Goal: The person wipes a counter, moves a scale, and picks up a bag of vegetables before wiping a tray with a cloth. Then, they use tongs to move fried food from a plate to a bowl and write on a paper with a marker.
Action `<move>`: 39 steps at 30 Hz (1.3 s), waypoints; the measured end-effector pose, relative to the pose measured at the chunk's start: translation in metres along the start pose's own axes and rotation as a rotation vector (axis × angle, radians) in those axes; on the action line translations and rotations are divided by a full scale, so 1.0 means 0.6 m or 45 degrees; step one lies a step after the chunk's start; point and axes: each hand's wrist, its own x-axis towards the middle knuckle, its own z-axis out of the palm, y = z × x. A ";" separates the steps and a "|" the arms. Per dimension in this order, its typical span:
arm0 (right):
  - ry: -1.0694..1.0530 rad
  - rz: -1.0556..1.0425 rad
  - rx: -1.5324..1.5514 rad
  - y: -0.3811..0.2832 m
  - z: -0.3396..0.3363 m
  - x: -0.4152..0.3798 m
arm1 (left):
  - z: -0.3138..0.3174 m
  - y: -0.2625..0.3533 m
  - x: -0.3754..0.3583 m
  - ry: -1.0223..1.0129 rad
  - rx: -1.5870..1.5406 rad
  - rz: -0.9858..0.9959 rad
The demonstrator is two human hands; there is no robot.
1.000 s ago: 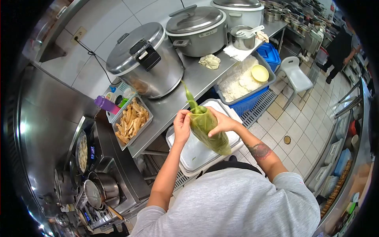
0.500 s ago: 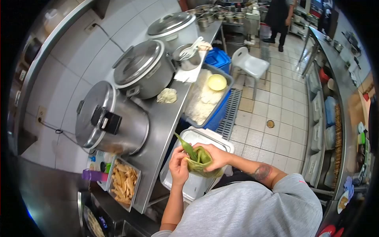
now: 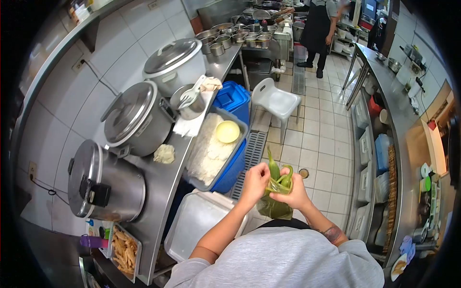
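Both hands are at a thin, see-through plastic bag (image 3: 275,207) with a greenish look, held in front of my body. Long green peppers (image 3: 273,168) poke out of its mouth, one pointing up and another curved. My left hand (image 3: 257,183) is closed in a pinch at the bag's left edge, beside the upright pepper; its fingertips are partly hidden. My right hand (image 3: 296,193) grips the right side of the bag, thumb across the front near the opening. The bag's lower part hangs below my hands.
At left, a steel counter (image 3: 165,192) bears large lidded cookers (image 3: 129,115) and a tray of pale brown pieces (image 3: 124,254). Beside it stand a bin of white rice-like food (image 3: 199,165) and a lidded white container (image 3: 194,223). Ahead are a white chair (image 3: 278,98) and a person (image 3: 317,33).
My hands and the bag have moved right, away from above the white container, as my view turned. The peppers now stick out more plainly from the bag's mouth.
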 end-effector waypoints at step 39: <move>0.593 0.360 1.415 0.636 -0.336 1.288 | -0.107 -0.281 0.682 0.194 0.904 -0.640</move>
